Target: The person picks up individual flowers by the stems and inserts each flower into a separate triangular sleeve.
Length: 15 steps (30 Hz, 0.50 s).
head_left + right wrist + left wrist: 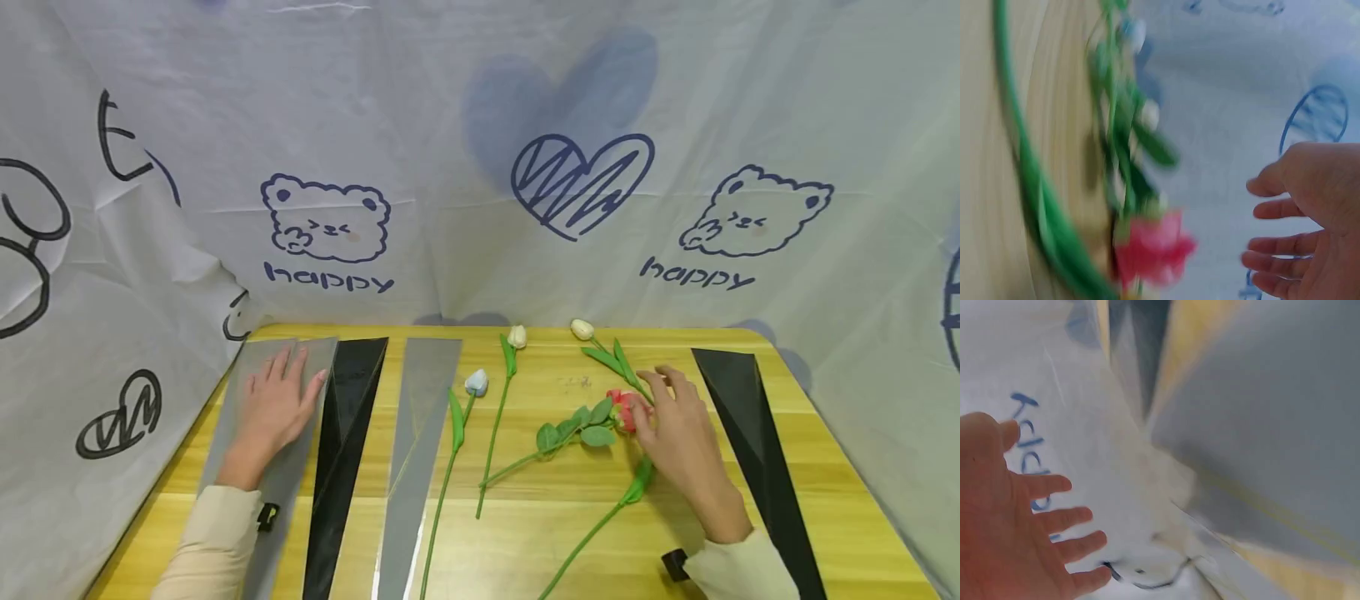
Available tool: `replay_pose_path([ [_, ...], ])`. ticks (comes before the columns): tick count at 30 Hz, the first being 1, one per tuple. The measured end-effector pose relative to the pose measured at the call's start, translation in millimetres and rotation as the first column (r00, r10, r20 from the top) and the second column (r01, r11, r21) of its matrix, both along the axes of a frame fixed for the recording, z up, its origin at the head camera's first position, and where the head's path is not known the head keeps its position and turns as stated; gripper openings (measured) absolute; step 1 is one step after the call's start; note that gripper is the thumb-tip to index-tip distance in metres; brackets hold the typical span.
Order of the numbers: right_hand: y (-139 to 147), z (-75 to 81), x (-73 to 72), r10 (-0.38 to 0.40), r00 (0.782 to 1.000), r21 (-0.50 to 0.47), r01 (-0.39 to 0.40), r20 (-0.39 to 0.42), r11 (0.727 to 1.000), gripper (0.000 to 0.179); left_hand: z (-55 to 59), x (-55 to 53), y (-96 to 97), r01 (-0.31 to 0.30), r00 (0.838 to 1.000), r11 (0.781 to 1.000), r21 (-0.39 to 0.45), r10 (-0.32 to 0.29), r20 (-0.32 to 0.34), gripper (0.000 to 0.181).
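My left hand (276, 400) lies palm down over a grey tapered wrapping sheet (288, 475) at the table's left side, fingers straight and slightly spread. The left wrist view shows that hand's fingers extended, with the blurred grey sheet (1272, 412) beside it. On the right, my right hand (678, 425) hovers by a pinkish-red rose (622, 410), fingers loosely bent around no object. In the right wrist view the rose (1154, 247) hangs apart from the relaxed fingers. Under the right hand pass a white tulip (582, 330) and another green-leaved stem (592, 533), whose bloom is hidden.
A black tapered sleeve (348, 450) and a grey one (420, 417) lie between the left hand and the flowers. Another black sleeve (757, 450) lies at right. A bluish tulip (476, 382) and a white tulip (517, 337) lie mid-table. A printed cloth (450, 167) hangs behind.
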State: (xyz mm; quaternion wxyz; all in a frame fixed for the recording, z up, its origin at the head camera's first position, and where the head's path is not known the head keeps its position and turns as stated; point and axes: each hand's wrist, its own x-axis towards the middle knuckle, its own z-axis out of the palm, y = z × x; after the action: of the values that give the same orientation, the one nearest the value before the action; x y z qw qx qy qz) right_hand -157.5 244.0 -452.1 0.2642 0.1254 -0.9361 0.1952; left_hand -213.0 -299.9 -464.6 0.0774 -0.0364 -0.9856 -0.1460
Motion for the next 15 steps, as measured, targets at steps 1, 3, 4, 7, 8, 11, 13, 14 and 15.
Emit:
replay_pose_path([
  [1, -7.6, 1.5, 3.4, 0.011, 1.0, -0.023, -0.011, -0.01, 1.0, 0.034, -1.6, -1.3, -5.3, -0.017, 1.0, 1.0, 0.015, 0.017, 0.0, 0.071],
  [3, -22.3, 3.7, 9.7, 0.039, 0.999, -0.066, -0.039, 0.009, 0.997, 0.025, -5.2, -4.1, -17.1, -0.052, 0.999, 0.998, 0.024, 0.052, -0.002, 0.067],
  [4, -29.2, 4.2, 12.4, 0.051, 0.998, -0.086, -0.047, 0.036, 0.995, 0.02, -6.9, -5.2, -23.4, -0.073, 0.997, 0.997, 0.033, 0.073, 0.007, 0.066],
  [7, -47.1, 4.3, 17.9, 0.068, 0.985, -0.133, -0.047, 0.158, 0.99, 0.007, -11.5, -7.6, -41.1, -0.135, 0.99, 0.99, 0.041, 0.133, 0.042, 0.059],
  [8, -52.0, 3.7, 18.8, 0.067, 0.976, -0.138, -0.038, 0.206, 0.99, 0.005, -13.0, -7.8, -46.6, -0.155, 0.987, 0.987, 0.038, 0.152, 0.056, 0.057],
  [11, -63.7, 0.9, 20.1, 0.06, 0.93, -0.154, -0.004, 0.363, 0.988, 0.013, -16.2, -9.2, -60.6, -0.218, 0.97, 0.975, 0.053, 0.21, 0.124, 0.053],
  [13, -69.0, -1.7, 19.9, 0.05, 0.891, -0.147, 0.019, 0.451, 0.989, 0.025, -17.7, -11.0, -66.9, -0.25, 0.955, 0.967, 0.055, 0.237, 0.178, 0.054],
  [14, -71.0, -3.0, 19.6, 0.044, 0.877, -0.141, 0.027, 0.479, 0.99, 0.032, -18.4, -12.7, -69.2, -0.261, 0.948, 0.964, 0.055, 0.245, 0.201, 0.054],
  [15, -72.7, -4.4, 19.1, 0.038, 0.863, -0.137, 0.037, 0.503, 0.99, 0.039, -18.8, -14.3, -71.0, -0.27, 0.942, 0.961, 0.054, 0.252, 0.224, 0.054],
])
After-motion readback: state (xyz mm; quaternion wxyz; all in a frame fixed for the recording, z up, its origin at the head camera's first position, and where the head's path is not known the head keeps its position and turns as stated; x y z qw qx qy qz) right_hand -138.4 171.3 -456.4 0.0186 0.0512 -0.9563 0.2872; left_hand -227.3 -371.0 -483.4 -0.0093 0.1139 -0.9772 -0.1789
